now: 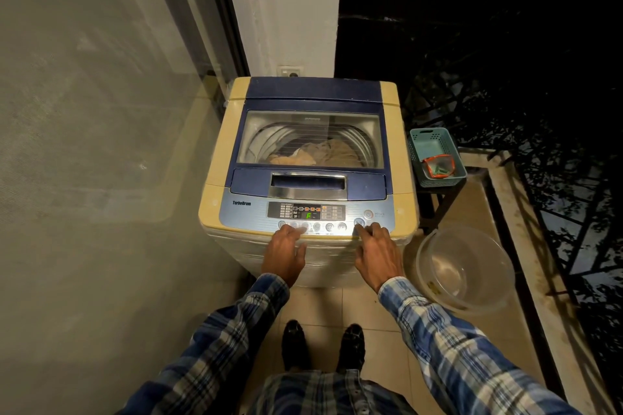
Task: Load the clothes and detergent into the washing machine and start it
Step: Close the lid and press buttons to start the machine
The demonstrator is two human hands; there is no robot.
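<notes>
My left grip (286,248) lies flat and empty, fingers on the washing machine (215,178) panel. My right grip (379,253), also empty, has its forefinger on a round button (359,222). The clothes (323,153) lie beyond both, under the closed lid (310,175).

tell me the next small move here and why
Probably press the right hand's index finger down on the round button at its tip, which looks like start/pause. The lid is shut, clothes lie in the drum and the display is lit, so starting seems next. The left hand rests on other buttons.
</notes>
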